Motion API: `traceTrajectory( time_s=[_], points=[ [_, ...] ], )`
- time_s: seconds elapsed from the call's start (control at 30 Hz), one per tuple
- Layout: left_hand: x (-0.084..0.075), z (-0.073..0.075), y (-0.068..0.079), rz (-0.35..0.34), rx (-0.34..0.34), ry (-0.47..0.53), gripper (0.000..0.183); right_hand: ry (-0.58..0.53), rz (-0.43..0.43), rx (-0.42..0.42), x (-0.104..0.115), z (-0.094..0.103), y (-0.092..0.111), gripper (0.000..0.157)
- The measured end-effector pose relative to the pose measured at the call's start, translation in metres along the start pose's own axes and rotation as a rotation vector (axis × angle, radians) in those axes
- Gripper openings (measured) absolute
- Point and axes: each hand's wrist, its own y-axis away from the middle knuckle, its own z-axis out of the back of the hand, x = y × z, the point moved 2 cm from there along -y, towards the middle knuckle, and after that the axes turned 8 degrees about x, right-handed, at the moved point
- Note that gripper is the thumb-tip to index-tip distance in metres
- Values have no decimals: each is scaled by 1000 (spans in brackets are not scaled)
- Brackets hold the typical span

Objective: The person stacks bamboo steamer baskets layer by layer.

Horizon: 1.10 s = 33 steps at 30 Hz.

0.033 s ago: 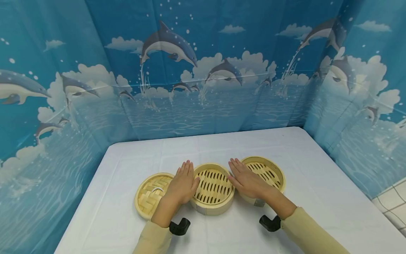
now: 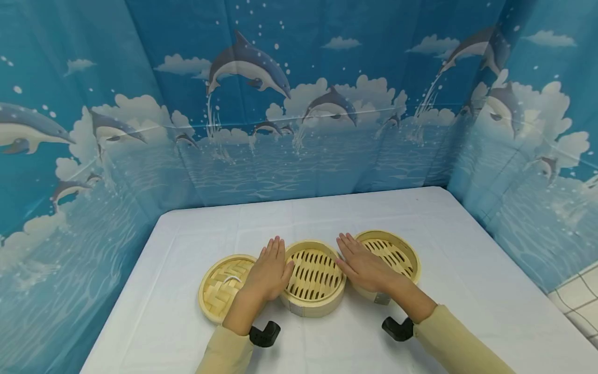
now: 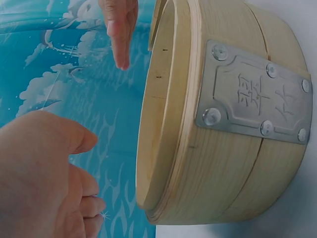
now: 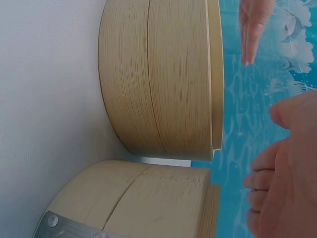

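A round bamboo steamer basket (image 2: 314,304) with a slatted bottom stands in the middle, a metal plate (image 3: 257,94) riveted to its side. To its left lies a woven bamboo lid (image 2: 217,285) with a white loop handle, partly hidden by my left hand (image 2: 268,275). That hand hovers above the gap between lid and basket, fingers straight and together, holding nothing. My right hand (image 2: 366,265), also with straight fingers and nothing in it, is held over the near-left side of a second steamer basket (image 2: 413,259). In both wrist views the hands stay apart from the baskets.
A white cloth covers the table (image 2: 467,291). Behind and beside it hangs a blue dolphin-print curtain (image 2: 317,156). Black wrist mounts (image 2: 264,334) stick out under both wrists. White tiles and a thin cable (image 2: 572,306) show at the right edge.
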Motion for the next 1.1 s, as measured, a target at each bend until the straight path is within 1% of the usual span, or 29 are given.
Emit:
traceTrajectory(
  time_s=[0.13,0.23,0.33,0.43,0.57,0.67,0.73,0.83,0.93,1.03,1.1],
  points=[
    [1,1,-1,-4,-3,2,62,-7,3,-16,0,2,0,57],
    [1,3,-1,-11,-25,28,62,-25,-1,-42,-2,7,5,57],
    [3,3,5,-17,-49,84,63,-49,-9,-64,-5,10,16,58],
    [6,0,15,-15,-66,144,62,-70,-30,-76,-12,12,32,58],
    [13,-7,30,40,-89,280,62,-125,-81,-105,-27,12,58,58],
    [18,-13,38,81,-112,415,63,-187,-116,-144,-42,13,79,58],
    [19,-17,41,89,-129,503,62,-230,-128,-172,-53,13,91,59],
    [20,-23,44,77,-162,630,59,-284,-151,-205,-68,11,107,61],
    [19,-28,45,55,-180,734,58,-294,-162,-244,-79,8,121,62],
    [17,-34,44,51,-179,796,59,-287,-171,-270,-89,2,132,65],
    [15,-37,43,58,-176,824,60,-297,-193,-265,-94,-3,137,68]
  ],
)
